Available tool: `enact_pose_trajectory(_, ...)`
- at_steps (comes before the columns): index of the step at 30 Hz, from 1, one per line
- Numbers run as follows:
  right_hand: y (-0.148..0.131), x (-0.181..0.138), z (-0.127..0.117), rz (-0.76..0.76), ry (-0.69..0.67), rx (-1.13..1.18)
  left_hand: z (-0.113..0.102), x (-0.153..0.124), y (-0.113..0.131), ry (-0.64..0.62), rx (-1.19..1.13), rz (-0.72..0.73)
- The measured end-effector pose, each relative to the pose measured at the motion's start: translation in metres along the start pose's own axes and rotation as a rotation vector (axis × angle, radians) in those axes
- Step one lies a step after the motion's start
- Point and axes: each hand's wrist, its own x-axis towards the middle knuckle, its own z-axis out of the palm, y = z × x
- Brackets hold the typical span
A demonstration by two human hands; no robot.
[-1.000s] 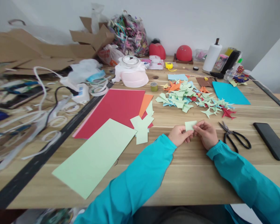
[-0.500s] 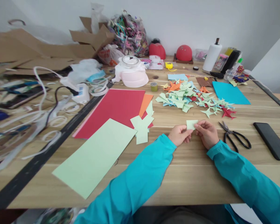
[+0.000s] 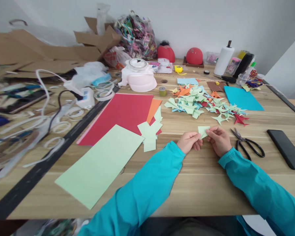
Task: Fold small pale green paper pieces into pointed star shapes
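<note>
My left hand (image 3: 189, 142) and my right hand (image 3: 218, 139) meet just above the wooden table (image 3: 199, 183), both pinching a small pale green paper piece (image 3: 203, 130). The piece now shows a pointed, folded shape. Both arms wear teal sleeves. Beyond my hands lies a pile of folded paper shapes (image 3: 201, 104) in green, orange, red and blue. Black scissors (image 3: 247, 144) lie just right of my right hand.
A large pale green sheet (image 3: 100, 165) and a red sheet (image 3: 120, 114) lie to the left, with green offcuts (image 3: 149, 132) between. A black phone (image 3: 286, 148) and a blue sheet (image 3: 242, 97) sit at the right. Tape rolls, cables, cardboard and bags crowd the left and back.
The small green piece has gone from a flat rectangle to a pointed, folded shape between my fingers. My hands have stayed in the same place.
</note>
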Motion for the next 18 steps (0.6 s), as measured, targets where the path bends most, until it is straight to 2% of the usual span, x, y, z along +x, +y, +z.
enact_pose_trajectory(7, 0.0032, 0.0001, -0.0015, -0.016, -0.021, 0.022, 0.0015, -0.0027, 0.0057, -0.007, 0.07, -0.007)
enact_pose_trajectory(18, 0.0029, 0.0001, -0.0017, -0.005, -0.019, 0.043, 0.0005, -0.0011, 0.0049, -0.04, 0.041, -0.024)
